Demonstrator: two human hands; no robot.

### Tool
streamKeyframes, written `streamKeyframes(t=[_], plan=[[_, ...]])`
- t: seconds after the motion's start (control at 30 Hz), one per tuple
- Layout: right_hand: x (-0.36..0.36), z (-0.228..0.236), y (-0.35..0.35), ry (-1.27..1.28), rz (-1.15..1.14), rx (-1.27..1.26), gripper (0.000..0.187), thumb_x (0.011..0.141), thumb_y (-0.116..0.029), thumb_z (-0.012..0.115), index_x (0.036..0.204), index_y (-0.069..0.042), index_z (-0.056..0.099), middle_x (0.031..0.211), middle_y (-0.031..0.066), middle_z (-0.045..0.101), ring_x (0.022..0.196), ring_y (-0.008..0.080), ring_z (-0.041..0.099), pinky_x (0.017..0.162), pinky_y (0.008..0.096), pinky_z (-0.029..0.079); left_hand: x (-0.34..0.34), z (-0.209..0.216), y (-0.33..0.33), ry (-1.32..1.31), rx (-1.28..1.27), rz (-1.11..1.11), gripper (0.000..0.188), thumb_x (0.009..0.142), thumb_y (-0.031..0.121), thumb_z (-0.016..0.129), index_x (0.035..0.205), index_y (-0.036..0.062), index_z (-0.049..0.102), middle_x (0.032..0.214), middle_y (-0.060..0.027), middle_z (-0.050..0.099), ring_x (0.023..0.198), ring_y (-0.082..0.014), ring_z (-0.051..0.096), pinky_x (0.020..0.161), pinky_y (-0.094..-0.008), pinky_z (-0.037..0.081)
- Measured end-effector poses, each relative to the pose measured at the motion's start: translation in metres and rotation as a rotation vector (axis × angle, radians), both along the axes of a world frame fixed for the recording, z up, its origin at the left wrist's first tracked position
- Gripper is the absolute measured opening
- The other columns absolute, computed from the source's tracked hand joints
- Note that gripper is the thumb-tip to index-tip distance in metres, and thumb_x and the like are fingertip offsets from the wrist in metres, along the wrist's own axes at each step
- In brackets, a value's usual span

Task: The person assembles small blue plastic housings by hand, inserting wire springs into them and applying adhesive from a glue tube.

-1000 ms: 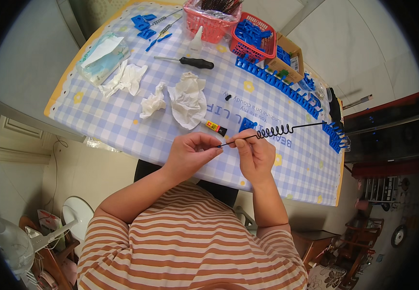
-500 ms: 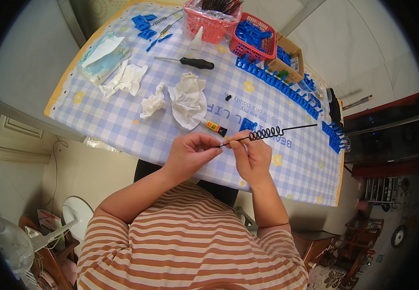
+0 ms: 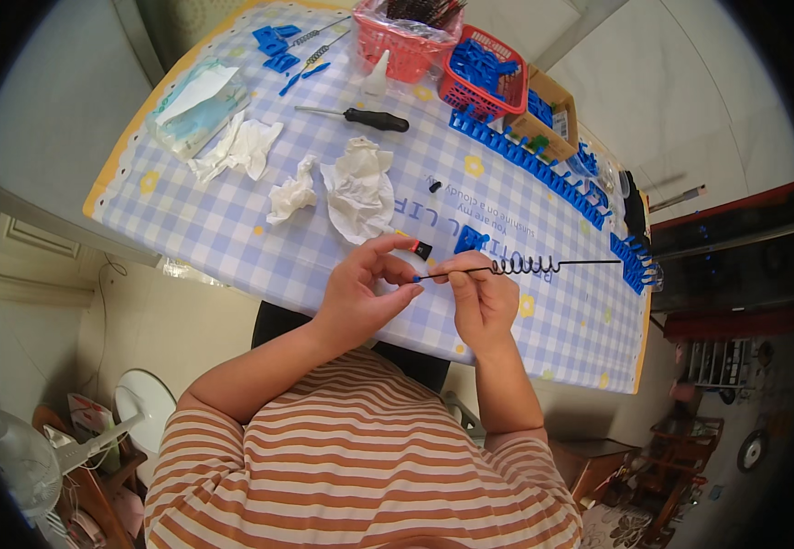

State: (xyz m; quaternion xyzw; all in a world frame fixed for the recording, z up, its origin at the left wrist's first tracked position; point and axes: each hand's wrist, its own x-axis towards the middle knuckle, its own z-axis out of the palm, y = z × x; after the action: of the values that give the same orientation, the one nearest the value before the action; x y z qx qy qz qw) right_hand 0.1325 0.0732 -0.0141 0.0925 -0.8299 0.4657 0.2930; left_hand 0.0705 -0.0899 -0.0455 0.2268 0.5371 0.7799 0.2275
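My right hand [image 3: 486, 297] pinches a thin black rod with a spring-like coil [image 3: 527, 265] between thumb and fingers. The rod lies nearly level, its coil and long straight end pointing right. A tiny blue piece [image 3: 417, 279] shows at its left end. Around that end my left hand [image 3: 369, 279] holds its thumb and index finger apart; whether another finger touches the tip, I cannot tell. Just beyond the hands lie a blue plastic part [image 3: 472, 240] and a small glue tube [image 3: 422, 250], partly covered by the left fingers.
Crumpled tissues [image 3: 358, 188], a tissue pack [image 3: 197, 110] and a black-handled screwdriver [image 3: 376, 120] lie on the checked tablecloth. Behind stand a white nozzle bottle [image 3: 374, 84], red baskets [image 3: 484, 71] and a cardboard box [image 3: 552, 114]. A row of blue parts [image 3: 534, 166] runs along the right.
My left thumb and index finger have parted from their pinch, baring the rod's blue tip. The coiled rod has shifted right and become more level in my right hand.
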Motion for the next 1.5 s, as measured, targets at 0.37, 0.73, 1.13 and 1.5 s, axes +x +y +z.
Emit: streamKeyframes(t=[0.37,0.73,1.13,1.5], plan=[[0.001,-0.004,-0.002,0.041,0.083,-0.214,0.010,0.091,0.001,0.052,0.090,0.004,0.062,0.084,0.0135,0.068,0.070,0.0188,0.064,0.065,0.0273,0.052,0.000,-0.007,0.000,0.145,0.071,0.089,0.041,0.080,-0.004,0.066,0.118,0.0038,0.056,0.090,-0.0065,0.066,0.085,-0.0114,0.063,0.081,-0.0261,0.049],[0.000,-0.005,-0.005,0.035,0.127,-0.250,0.011,0.091,0.000,0.052,0.090,0.005,0.062,0.084,0.0150,0.067,0.071,0.0189,0.063,0.065,0.0270,0.051,0.000,-0.011,-0.003,0.147,0.053,0.099,0.038,0.079,-0.004,0.066,0.115,0.0042,0.058,0.089,-0.0050,0.068,0.086,-0.0105,0.063,0.081,-0.0256,0.047],[0.000,-0.006,-0.005,0.015,0.089,-0.162,0.007,0.089,0.001,0.056,0.090,0.003,0.063,0.082,0.0118,0.067,0.068,0.0184,0.061,0.061,0.0267,0.049,0.001,-0.015,-0.005,0.090,0.008,0.074,0.037,0.080,-0.008,0.067,0.114,0.0010,0.054,0.094,-0.0072,0.065,0.088,-0.0102,0.062,0.078,-0.0219,0.048],[-0.001,-0.007,-0.001,-0.023,0.072,-0.051,0.015,0.093,-0.008,0.054,0.089,0.004,0.062,0.082,0.0124,0.066,0.071,0.0175,0.059,0.065,0.0269,0.049,0.002,-0.016,-0.002,0.072,0.045,0.080,0.035,0.080,-0.007,0.068,0.110,0.0024,0.054,0.095,-0.0071,0.065,0.088,-0.0096,0.061,0.076,-0.0225,0.049]])
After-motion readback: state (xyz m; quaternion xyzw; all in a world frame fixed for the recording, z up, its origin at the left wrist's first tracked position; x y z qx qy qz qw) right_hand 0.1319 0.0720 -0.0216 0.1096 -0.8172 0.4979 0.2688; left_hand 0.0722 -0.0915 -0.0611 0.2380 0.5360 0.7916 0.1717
